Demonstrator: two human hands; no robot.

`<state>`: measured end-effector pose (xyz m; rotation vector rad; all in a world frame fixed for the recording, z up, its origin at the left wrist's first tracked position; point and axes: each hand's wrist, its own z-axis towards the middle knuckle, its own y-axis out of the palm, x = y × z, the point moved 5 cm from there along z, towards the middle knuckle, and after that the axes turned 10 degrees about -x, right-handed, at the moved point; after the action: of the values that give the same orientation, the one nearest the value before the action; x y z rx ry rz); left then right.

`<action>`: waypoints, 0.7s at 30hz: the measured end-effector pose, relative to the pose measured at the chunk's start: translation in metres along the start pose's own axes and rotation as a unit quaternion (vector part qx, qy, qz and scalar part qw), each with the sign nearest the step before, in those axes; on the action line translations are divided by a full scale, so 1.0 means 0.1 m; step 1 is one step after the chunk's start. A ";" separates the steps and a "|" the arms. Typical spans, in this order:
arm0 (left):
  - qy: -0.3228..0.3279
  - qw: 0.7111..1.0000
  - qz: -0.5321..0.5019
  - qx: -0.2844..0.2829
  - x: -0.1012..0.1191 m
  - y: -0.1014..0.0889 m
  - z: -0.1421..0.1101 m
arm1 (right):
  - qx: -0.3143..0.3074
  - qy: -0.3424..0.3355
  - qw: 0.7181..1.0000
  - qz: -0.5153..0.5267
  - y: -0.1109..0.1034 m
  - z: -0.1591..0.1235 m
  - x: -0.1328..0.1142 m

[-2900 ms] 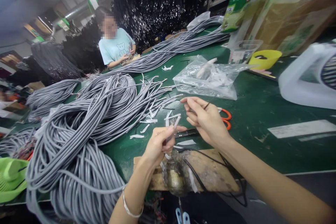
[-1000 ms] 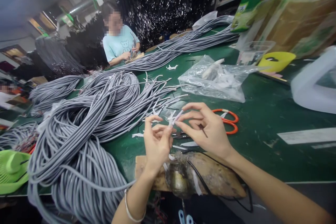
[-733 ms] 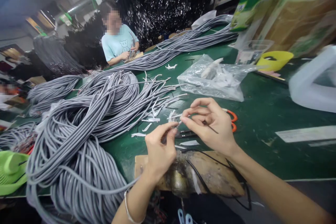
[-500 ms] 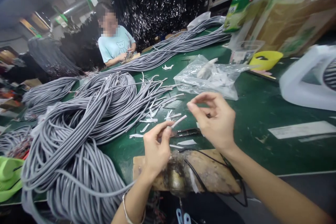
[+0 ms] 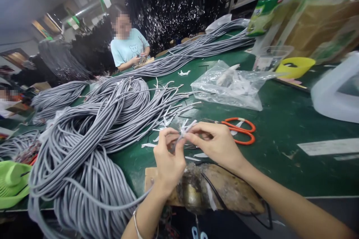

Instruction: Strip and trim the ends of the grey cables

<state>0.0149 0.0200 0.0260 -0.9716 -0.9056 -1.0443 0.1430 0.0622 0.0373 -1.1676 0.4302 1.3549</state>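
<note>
My left hand (image 5: 169, 160) is closed around a grey cable, pinching it close to its pale end (image 5: 183, 131) between thumb and fingers. My right hand (image 5: 217, 143) meets it from the right, its thumb and fingertips pinched on that same end. White strips show around the tip, but fingers hide just what is gripped there. Below both hands lies a wooden board (image 5: 238, 192) bearing a metal cylinder (image 5: 193, 193) and a black cord. Scissors with orange handles (image 5: 253, 127) rest on the green table, just beyond my right hand.
Large coils of grey cable (image 5: 92, 138) fill the left side. White scraps (image 5: 148, 145) and a clear plastic bag (image 5: 230, 86) lie ahead. A yellow cup (image 5: 297, 66) and a white jug (image 5: 328, 93) stand right. A co-worker (image 5: 130, 48) sits across the table.
My right hand has come down and left, from open air to the cable end in my left hand. The orange scissors handles, hidden before, now show. The view has shifted slightly.
</note>
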 end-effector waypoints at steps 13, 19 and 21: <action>0.037 0.993 0.095 -0.056 -0.01 0.05 -0.01 | 0.075 -0.151 0.973 -0.160 -0.01 -0.09 -0.17; -0.082 0.986 -0.119 -0.086 -0.07 0.06 0.05 | 0.054 -0.106 0.982 -0.144 -0.01 -0.04 -0.09; -0.113 0.969 -0.188 -0.111 -0.09 0.09 0.06 | 0.046 -0.060 0.989 -0.126 -0.01 -0.01 -0.01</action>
<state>0.0207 0.0295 0.0181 -1.1482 -1.2127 -1.3974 0.1442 0.0608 0.0385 -1.0218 0.2459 1.1650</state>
